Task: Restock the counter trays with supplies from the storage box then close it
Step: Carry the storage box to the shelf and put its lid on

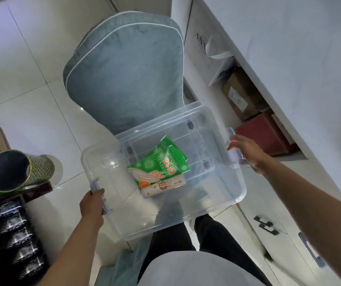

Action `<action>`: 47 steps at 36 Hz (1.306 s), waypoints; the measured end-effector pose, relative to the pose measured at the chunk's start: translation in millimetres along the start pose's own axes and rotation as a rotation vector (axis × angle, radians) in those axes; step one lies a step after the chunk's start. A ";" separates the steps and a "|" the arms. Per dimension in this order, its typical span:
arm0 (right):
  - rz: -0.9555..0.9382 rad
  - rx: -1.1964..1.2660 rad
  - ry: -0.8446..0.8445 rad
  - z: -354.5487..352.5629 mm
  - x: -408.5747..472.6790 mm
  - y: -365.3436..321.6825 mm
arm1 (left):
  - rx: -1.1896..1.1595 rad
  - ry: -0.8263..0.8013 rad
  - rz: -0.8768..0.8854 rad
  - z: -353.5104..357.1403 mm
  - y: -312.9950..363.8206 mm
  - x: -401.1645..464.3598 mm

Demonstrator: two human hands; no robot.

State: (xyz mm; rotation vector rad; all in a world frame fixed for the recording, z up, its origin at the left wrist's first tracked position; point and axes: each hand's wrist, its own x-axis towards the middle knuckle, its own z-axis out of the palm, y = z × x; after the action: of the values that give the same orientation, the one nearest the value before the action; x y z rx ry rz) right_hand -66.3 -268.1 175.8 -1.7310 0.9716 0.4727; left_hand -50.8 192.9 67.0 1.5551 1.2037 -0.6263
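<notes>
A clear plastic storage box [217, 195] hangs in front of me, held above my legs and the floor. Its clear lid [101, 162] appears to lie across it, shifted to the left. My left hand [92, 205] grips the latch on the left end. My right hand [246, 151] holds the handle on the right end. Inside lie a green pack of disposable gloves [159, 164] and a small white and pink pack [163, 185] in front of it.
A grey cushioned chair [124, 79] stands just beyond the box. At right is a white counter [289, 58] with cardboard boxes [239, 93] and a red box [266, 135] under it, and drawers below. At left a patterned tube [16, 170] lies on a dark stand.
</notes>
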 end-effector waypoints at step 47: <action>-0.388 0.246 0.291 -271.8 -368.0 98.7 | 0.389 -0.244 0.932 -5.9 77.0 -434.5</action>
State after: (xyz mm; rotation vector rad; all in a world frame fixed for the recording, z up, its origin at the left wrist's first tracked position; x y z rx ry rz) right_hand -400.5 -389.5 480.1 -1.7334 0.8244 -0.1484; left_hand -139.1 35.3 469.7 2.0544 0.0926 -0.4020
